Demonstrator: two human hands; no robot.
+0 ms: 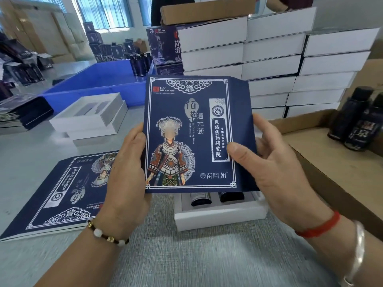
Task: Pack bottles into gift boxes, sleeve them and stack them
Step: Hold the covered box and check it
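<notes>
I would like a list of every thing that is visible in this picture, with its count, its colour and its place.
printed sleeve: one, navy, held up in both hands.
open gift box: one, white, under the sleeve, two dark bottles inside.
sleeved box: one, navy, lying at left.
empty gift boxes: two, white, stacked behind it.
flat sleeves: a pile, dark, far left.
crate: one, blue, behind.
closed boxes: many, white, stacked at back.
loose bottles: two, dark, in cardboard tray at right.
left hand: grips sleeve's left edge.
right hand: grips its right edge.
</notes>
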